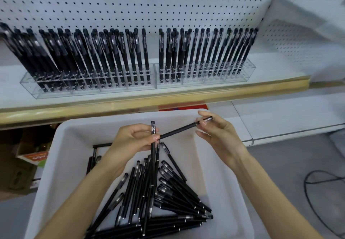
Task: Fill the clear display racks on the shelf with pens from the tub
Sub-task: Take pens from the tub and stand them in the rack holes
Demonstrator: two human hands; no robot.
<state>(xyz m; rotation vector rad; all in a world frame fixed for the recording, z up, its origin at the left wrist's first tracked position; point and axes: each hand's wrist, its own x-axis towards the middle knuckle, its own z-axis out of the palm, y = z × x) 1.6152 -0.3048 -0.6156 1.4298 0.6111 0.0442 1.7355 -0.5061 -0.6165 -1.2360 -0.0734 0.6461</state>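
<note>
A white tub [214, 164] below the shelf holds several loose black pens [168, 192]. Over it my left hand [130, 141] grips an upright black pen [153, 156] with its cap end up. My right hand [218, 136] pinches the cap end of a second black pen [179, 131], which slants down-left toward my left hand. On the shelf stand two clear display racks, the left rack [28, 81] and the right rack [248, 72], both holding rows of black pens. A gap shows at the right end of the left rack.
The shelf has a wooden front edge [149, 100] and a white pegboard back [168, 5]. Cardboard boxes [28, 160] sit low on the left. A black cable [313, 186] lies on the grey floor at the right.
</note>
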